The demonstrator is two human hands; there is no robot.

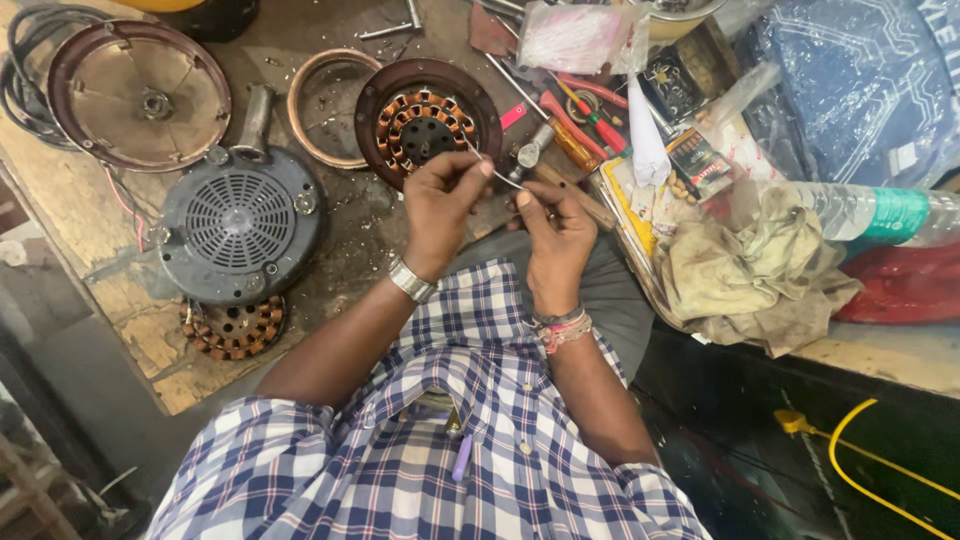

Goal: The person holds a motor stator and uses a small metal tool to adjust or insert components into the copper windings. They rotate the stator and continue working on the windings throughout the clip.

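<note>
My left hand (pixel 440 205) and my right hand (pixel 553 232) are raised close together over the workbench, both pinching a thin pale wire (pixel 497 172) that runs between the fingertips. The wire leads up towards a round fan motor stator (pixel 425 122) with copper windings, set in a dark red housing just beyond my left hand. A metal watch sits on my left wrist and thread bands on my right wrist.
A grey vented motor cover (pixel 240 225) lies left, above a second copper-wound stator (pixel 233 327). A brown round cover (pixel 138 95) and a ring (pixel 325 105) lie at the back. Screwdrivers (pixel 575 125), a hammer (pixel 535 150), a dirty rag (pixel 755 270) and a plastic bottle (pixel 880 212) crowd the right.
</note>
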